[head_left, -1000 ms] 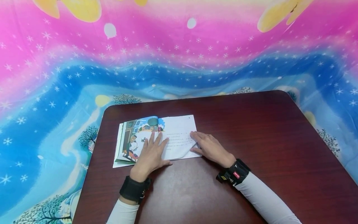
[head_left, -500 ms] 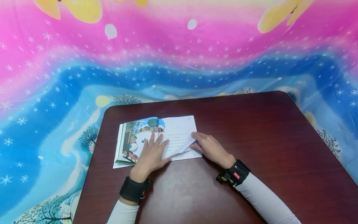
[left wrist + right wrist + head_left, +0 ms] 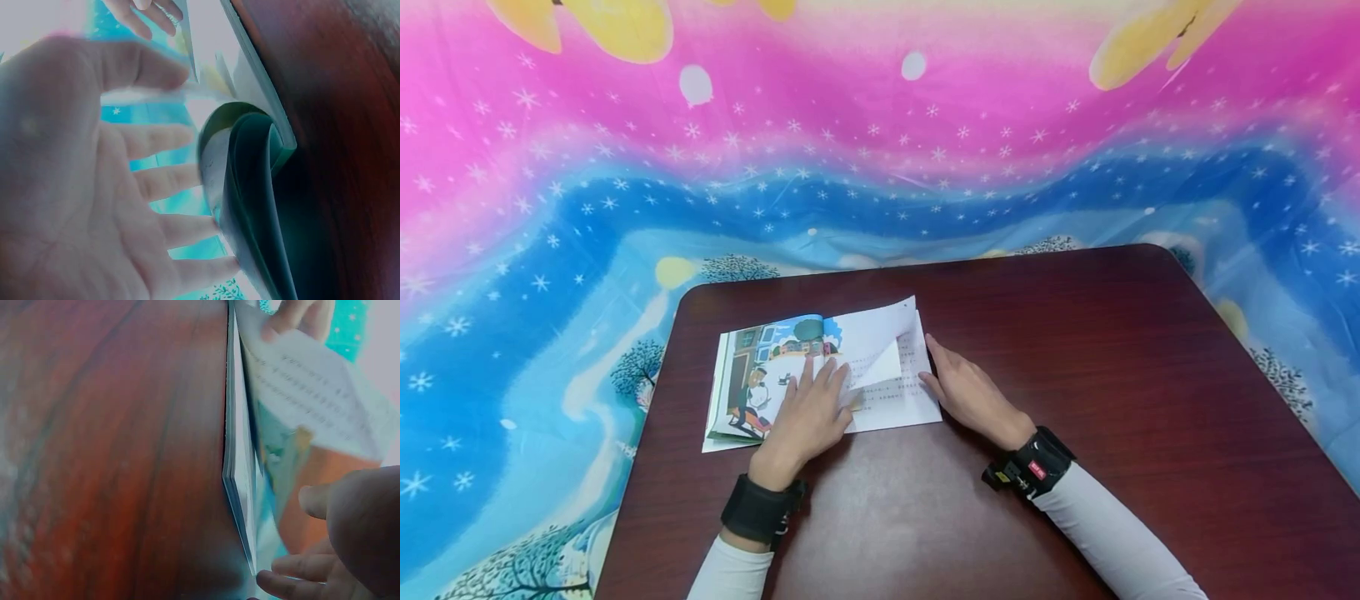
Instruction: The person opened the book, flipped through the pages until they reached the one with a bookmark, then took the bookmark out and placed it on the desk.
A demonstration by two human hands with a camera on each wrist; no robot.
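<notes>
An open picture book (image 3: 887,421) lies on the dark table, with an illustration on its left page (image 3: 786,346). My left hand (image 3: 801,417) rests on that page near the fold, fingers spread; in the left wrist view the pages (image 3: 234,162) under its fingertips bow into a loop. On the right half, one leaf (image 3: 868,333) is lifted, its near corner folded over toward the fold. The right wrist view has the lifted leaf (image 3: 319,394) with printed text and a coloured picture on its other side. Beside the book's right edge, my right hand (image 3: 973,400) has extended fingers, its thumb apart from the leaf.
The brown wooden table (image 3: 1075,350) extends to the right of the book and in front of it. Behind the table hangs a pink and blue cloth (image 3: 865,150) with snowflakes and trees. Black straps with cameras (image 3: 1033,462) sit on both wrists.
The right-hand leaf's near corner has risen and swung up and left, baring the text page below. My right hand has come off the leaf; my left thumb has drawn in toward its fingers.
</notes>
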